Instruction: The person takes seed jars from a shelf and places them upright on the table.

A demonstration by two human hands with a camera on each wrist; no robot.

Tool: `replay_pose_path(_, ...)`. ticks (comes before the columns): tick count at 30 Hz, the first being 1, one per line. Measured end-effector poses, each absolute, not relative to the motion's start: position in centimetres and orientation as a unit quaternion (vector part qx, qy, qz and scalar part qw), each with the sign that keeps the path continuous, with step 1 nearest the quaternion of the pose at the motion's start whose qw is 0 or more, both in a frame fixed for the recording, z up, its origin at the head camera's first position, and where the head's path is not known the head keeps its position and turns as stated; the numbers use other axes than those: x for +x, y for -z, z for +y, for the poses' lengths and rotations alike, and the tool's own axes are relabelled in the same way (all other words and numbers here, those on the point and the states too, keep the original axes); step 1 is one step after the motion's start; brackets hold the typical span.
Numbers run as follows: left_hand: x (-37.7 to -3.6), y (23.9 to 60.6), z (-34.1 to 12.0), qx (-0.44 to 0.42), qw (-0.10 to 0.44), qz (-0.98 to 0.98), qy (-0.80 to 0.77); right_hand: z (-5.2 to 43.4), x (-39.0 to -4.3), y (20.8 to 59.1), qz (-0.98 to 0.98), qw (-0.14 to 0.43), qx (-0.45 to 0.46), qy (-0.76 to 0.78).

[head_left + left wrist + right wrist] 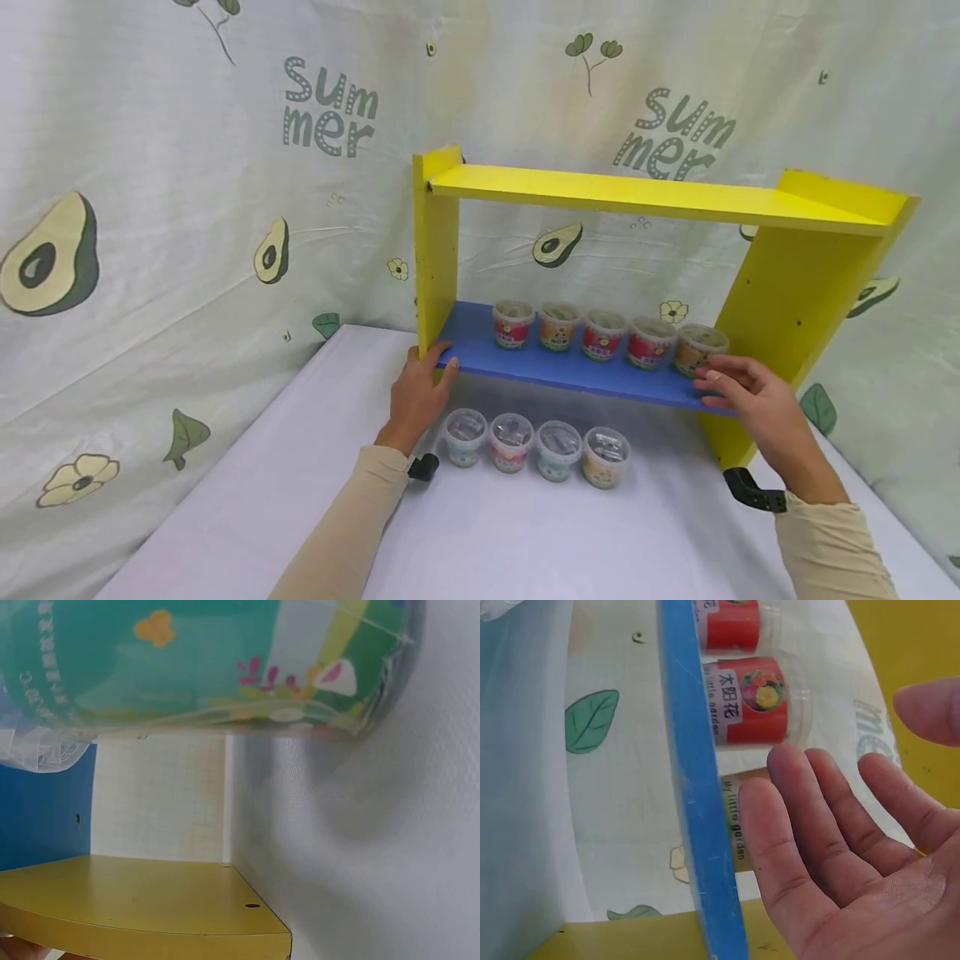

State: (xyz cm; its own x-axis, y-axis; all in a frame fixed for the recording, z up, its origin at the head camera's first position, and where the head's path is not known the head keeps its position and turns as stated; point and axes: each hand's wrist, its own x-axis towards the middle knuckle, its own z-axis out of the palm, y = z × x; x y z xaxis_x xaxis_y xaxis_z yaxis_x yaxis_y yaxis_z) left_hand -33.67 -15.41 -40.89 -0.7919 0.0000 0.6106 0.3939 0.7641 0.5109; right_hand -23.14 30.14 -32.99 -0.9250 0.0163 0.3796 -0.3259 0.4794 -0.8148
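At the lower left corner of the small yellow-and-blue shelf [525,365], my left hand [420,390] grips the panel and board edge. In the left wrist view, only bits of fingers [24,949] show past the yellow panel [150,900]. My right hand [757,400] is at the shelf's right end, its fingers extended beside the rightmost cup, orange-labelled [697,350]. In the right wrist view the fingers [810,810] partly cover that cup [739,817]; whether they touch it I cannot tell. A red-labelled cup [750,701] stands beside it on the blue board [686,750].
Several lidded cups with red or orange labels, like this one [602,336], line the blue board. Several more, including a teal-labelled cup [558,452], stand in a row on the white table [570,542] before the shelf. A printed curtain [225,208] hangs behind.
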Motion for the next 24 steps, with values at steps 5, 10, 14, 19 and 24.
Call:
replay_pose_path(5, -33.6, 40.7, -15.4, -0.110, 0.304, -0.889, 0.324, 30.3, -23.3, 32.6, -0.843, 0.176, 0.065, -0.504)
replay_pose_path(10, -33.7, 40.7, -15.4, -0.107, 0.304, -0.890, 0.321, 30.1, -23.4, 32.6, -0.851, 0.183, 0.034, -0.491)
replay_pose_path(14, -33.6, 40.9, -15.4, -0.106, 0.304, -0.890, 0.322, 30.0, -23.6, 32.8, -0.857, 0.185, 0.010, -0.482)
replay_pose_path(19, -33.7, 41.3, -15.3, -0.107, 0.305, -0.890, 0.321, 30.1, -24.0, 32.7, -0.871, 0.168, -0.035, -0.460)
replay_pose_path(24, -33.7, 41.2, -15.3, -0.107, 0.312, -0.889, 0.319, 30.2, -25.1, 32.2, -0.874, 0.155, -0.053, -0.458)
